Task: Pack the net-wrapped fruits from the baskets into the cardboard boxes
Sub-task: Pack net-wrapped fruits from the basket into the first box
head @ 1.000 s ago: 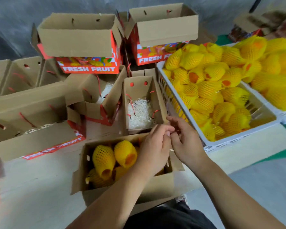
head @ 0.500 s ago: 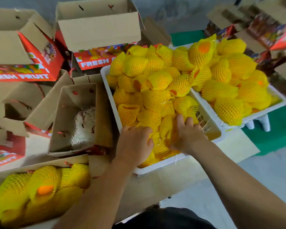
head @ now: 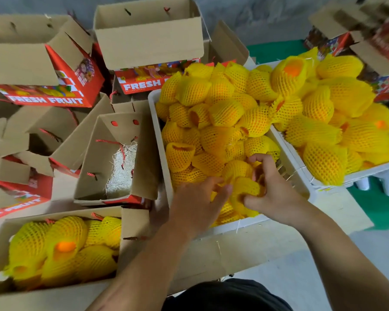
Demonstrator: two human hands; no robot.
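Fruits (head: 61,248) in yellow foam nets already fill much of the nearest box (head: 130,223), at lower left. Just right of it, both hands work in the near end of the white basket (head: 236,227). The right hand (head: 276,194) curls around a netted fruit (head: 245,187), thumb under and fingers over the top. The left hand (head: 198,205) lies half open against the same fruit's left side, fingertips touching the net (whether it grips a fruit of its own I cannot tell; the palm hides it).

Beyond the hands the basket is heaped high, and a second basket (head: 368,173) to the right is heaped too. An empty box (head: 144,153) with white shredding on its floor sits just left of the first basket, with more boxes (head: 148,41) stacked behind.

The risk I see: the nets are loose sleeves, open at the ends, so a pull on net alone could slide it off the fruit. Lifting from the pile's low edge may also send neighbours rolling over the rim.
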